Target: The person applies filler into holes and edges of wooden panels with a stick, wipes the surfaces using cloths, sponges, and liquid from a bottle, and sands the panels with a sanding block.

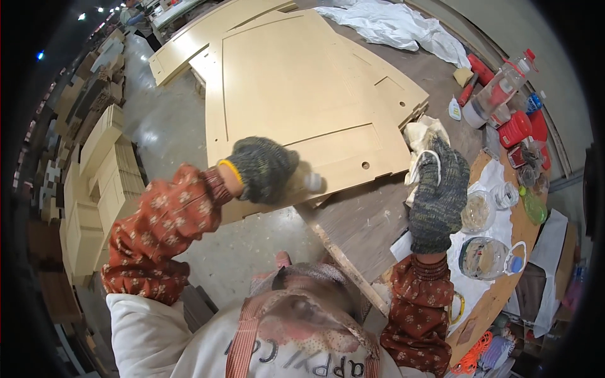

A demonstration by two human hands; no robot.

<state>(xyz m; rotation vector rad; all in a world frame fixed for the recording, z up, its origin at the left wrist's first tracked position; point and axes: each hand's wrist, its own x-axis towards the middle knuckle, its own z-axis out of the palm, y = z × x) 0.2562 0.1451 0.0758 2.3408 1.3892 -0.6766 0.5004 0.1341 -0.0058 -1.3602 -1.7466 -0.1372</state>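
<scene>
My left hand (268,171), in a dark grey knit glove with a yellow cuff edge, is closed over the near left part of a cream cabinet panel (283,82). From its fist points a small see-through bottle with a white cap (313,182), smeared by motion. At the panel's near right corner, my right hand (439,195), gloved alike, is closed on a crumpled whitish cloth (421,140). The panel has grooved lines and a round hole and lies on top of other cream panels (389,85).
Clear plastic jugs (484,258), a red container (515,129) and a small white bottle (454,108) stand along the right side. White sheeting (397,28) lies at the back. Stacked cream boards (116,189) stand on the floor to the left.
</scene>
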